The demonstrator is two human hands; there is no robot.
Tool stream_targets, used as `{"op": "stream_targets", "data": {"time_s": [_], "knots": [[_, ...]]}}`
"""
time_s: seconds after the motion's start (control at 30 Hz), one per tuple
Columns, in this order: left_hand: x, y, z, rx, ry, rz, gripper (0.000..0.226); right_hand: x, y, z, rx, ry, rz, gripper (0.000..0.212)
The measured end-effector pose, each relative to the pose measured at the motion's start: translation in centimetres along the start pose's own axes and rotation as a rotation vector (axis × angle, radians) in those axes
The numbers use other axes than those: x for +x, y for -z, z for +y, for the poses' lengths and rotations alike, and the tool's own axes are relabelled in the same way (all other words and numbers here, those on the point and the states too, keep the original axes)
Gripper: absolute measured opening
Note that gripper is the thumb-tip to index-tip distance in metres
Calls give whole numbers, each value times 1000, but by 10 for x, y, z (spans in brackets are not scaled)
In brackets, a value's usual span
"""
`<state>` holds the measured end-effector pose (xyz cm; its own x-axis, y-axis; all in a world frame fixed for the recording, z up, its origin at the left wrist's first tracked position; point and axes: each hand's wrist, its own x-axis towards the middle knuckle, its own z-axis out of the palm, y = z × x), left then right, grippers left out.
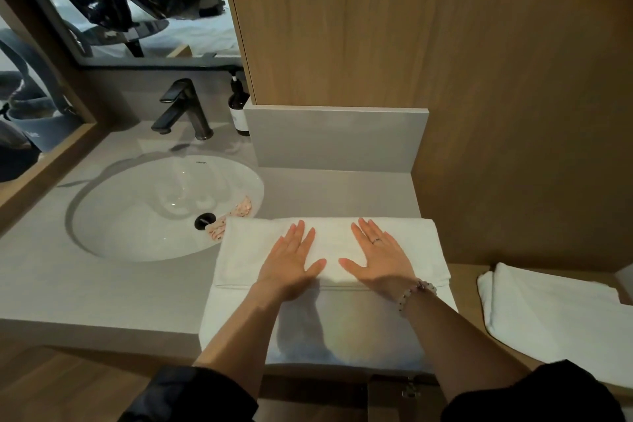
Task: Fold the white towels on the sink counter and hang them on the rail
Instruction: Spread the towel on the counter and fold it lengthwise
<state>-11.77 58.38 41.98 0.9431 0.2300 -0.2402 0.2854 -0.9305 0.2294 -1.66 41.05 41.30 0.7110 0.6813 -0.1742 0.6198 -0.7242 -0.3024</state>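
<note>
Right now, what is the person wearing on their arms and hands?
Both arms have black sleeves, the left sleeve and the right sleeve, ending near the elbows, so the forearms are bare. The right hand has a thin ring on one finger, and a bracelet of pale beads circles its wrist. The left hand wears nothing.

Two bare forearms reach fwd from dark sleeves pushed up near the elbows. Left hand & right hand lie flat side by side, palms down, fingers straight, thumbs pointing at each other w/ a gap between. Ring & bead bracelet on right.
</note>
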Motion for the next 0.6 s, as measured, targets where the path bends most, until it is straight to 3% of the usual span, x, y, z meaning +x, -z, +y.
{"op": "stream_targets", "data": {"time_s": [0.13,0.27,0.43,0.6], "knots": [[-11,2,-18,-11,101,16,110,-5,5,12,-5,-80,21,88],[-17,8,-26,10,201,20,88,-15,13,24,1,-164,19,93],[-19,8,-28,-18,341,34,105,-19,17,31,-45,-233,9,97],[-21,7,-24,-37,451,70,109,-22,18,43,-67,-308,26,100]]}}
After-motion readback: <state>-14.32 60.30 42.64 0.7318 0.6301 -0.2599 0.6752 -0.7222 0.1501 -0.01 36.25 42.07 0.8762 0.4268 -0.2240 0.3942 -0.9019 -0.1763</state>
